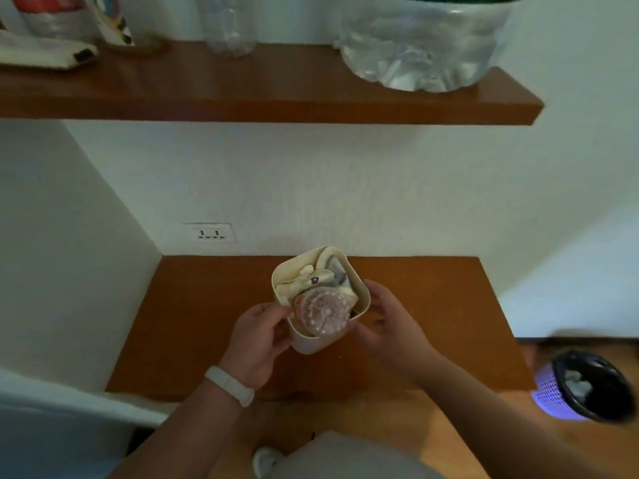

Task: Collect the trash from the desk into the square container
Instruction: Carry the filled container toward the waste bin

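Matt cream plastic container (359, 292) on a smooth brown wooden desk (193, 326).

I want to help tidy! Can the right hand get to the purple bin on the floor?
Probably yes: the right hand sits beside the square container, and nothing blocks the way to the purple bin.

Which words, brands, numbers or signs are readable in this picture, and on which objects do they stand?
No text can be read anywhere.
Red-topped package on the shelf: print too blurred.
Patterned carton beside it: only a coloured drawing, no legible words.
Wrappers in the square container: a dark flower mark, no letters.
Wall socket: no marking visible.
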Available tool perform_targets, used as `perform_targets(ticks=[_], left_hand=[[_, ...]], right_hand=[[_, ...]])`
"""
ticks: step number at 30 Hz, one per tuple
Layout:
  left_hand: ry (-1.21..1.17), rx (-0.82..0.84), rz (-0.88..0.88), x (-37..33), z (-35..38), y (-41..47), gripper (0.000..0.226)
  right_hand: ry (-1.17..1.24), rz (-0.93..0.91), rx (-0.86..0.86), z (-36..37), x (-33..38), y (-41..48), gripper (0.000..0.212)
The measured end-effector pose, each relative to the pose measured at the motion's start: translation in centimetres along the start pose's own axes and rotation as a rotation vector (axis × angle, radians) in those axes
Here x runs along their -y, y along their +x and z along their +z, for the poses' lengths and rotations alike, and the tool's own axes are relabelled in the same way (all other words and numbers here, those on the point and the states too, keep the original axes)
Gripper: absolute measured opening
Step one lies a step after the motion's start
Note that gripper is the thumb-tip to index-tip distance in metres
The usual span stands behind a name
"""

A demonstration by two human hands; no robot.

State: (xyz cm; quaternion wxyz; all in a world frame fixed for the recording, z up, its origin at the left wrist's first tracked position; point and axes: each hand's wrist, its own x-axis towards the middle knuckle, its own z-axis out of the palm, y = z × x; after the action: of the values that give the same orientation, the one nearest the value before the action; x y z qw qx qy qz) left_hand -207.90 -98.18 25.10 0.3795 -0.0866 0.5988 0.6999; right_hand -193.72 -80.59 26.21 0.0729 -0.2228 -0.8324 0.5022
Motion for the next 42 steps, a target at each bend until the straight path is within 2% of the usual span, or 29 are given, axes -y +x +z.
perform_targets(ticks=[12,20,31,36,42], left_hand=[[0.122,0.211,-0.083,10.6,18.7,-7.5,0.011],[0.175,0.277,-0.123,14.2,25.1,-10.0,0.021],[0.212,0.297,-0.13,15.5,29.2,-6.1,0.032],[0.152,0.304,-0.155,15.5,31.7,-2.5,0.024],[0.085,0.209,-0.179,14.6,33.4,2.3,0.007]], right_hand=[[0.02,0.14,-0.293,-15.0,-8.7,-15.6,0.059],[0.028,0.202,-0.373,-20.4,-12.2,-20.8,0.067],[0.047,0.275,-0.412,-22.5,-15.6,-18.5,0.065],[0.03,0.289,-0.387,-25.2,-16.9,-15.1,0.063],[0.014,0.319,-0.289,-27.4,-17.9,-8.5,0.054]])
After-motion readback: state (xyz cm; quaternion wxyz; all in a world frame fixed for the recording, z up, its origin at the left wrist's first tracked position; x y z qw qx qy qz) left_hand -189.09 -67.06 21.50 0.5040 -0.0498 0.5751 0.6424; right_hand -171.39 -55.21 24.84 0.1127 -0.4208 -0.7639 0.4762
